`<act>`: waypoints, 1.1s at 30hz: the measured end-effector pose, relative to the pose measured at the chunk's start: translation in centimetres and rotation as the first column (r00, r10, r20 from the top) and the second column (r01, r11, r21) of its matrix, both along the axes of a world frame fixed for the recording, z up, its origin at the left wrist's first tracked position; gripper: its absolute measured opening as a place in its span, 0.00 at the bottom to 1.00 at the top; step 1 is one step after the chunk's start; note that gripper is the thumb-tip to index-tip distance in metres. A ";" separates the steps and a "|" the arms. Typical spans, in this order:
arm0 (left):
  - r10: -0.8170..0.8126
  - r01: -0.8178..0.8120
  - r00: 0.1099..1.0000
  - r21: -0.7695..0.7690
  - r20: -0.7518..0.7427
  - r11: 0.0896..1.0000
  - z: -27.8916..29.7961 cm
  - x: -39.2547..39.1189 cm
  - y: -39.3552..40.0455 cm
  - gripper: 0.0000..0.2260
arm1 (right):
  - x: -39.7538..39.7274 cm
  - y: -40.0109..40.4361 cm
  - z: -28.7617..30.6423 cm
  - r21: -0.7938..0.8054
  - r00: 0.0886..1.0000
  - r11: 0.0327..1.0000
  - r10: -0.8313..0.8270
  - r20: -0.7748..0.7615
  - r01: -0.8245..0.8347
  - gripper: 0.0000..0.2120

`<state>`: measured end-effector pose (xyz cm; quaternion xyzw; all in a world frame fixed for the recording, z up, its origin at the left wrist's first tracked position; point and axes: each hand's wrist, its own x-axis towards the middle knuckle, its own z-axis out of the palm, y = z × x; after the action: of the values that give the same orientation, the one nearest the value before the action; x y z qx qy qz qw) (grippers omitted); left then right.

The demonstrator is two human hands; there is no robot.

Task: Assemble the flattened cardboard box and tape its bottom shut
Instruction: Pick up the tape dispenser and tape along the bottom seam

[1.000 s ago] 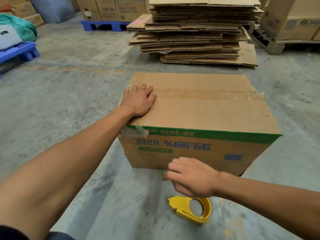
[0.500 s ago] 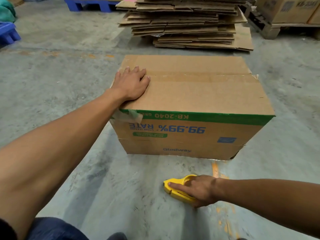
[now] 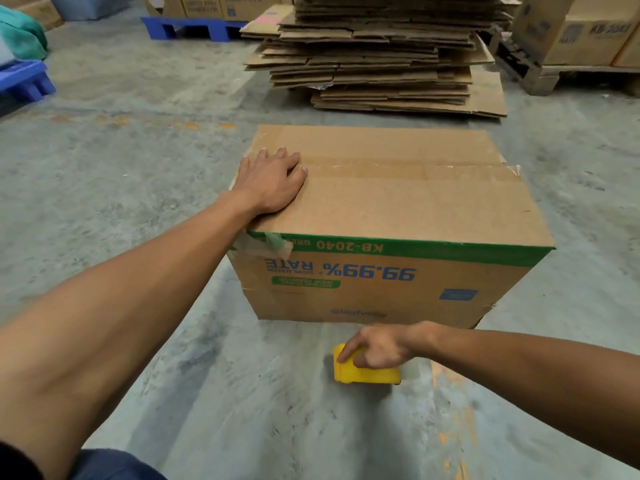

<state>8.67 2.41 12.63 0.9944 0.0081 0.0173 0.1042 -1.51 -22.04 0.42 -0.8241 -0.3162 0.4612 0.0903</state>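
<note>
nearest, the right hand (image 3: 379,348) is clamped on the yellow tape gun (image 3: 363,374) on the floor (image 3: 138,150) just in front of the box (image 3: 391,216); get a firm, full grip on it before bringing it up to the seam (image 3: 408,166). farther, the box stands upside down with its bottom flaps folded shut, the left hand (image 3: 272,183) spread flat, gripping nothing, on its near left corner. keep that pressure so the flaps stay level, and start the tape over one end edge, running it straight along the seam.

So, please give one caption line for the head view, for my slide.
Left hand pressing the upturned cardboard box flaps while right hand grasps the yellow tape dispenser on the floor.
</note>
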 end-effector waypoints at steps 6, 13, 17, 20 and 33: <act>-0.051 0.052 0.999 -0.177 0.010 0.983 0.5 0.0 0.8 0.21 | 2.9 2.5 10.3 0.399 0.974 0.904 -0.072 -0.215 0.154 0.14; -0.065 0.089 0.996 -0.572 0.062 0.816 3.2 -0.2 0.9 0.17 | 8.3 0.1 21.4 0.696 0.837 0.494 -0.140 -0.528 0.522 0.17; 0.012 -0.001 1.000 -0.706 0.011 0.708 6.4 -0.6 -1.4 0.18 | 10.6 -2.1 21.3 0.682 0.741 0.305 -0.153 -0.654 0.665 0.19; -0.052 -0.196 0.967 -0.862 -0.248 0.468 9.9 -1.8 -3.8 0.29 | 11.7 -3.7 21.0 0.658 0.692 0.220 -0.152 -0.706 0.720 0.30; -0.359 -0.412 0.827 -0.901 -0.433 0.137 10.7 -2.6 -8.3 0.11 | 12.6 -7.4 20.6 0.632 0.639 0.097 -0.167 -0.751 0.769 0.29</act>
<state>6.11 -5.85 23.32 0.6270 0.0668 -0.2833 0.7226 11.13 -29.45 21.01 -0.5068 -0.1863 0.3189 0.7790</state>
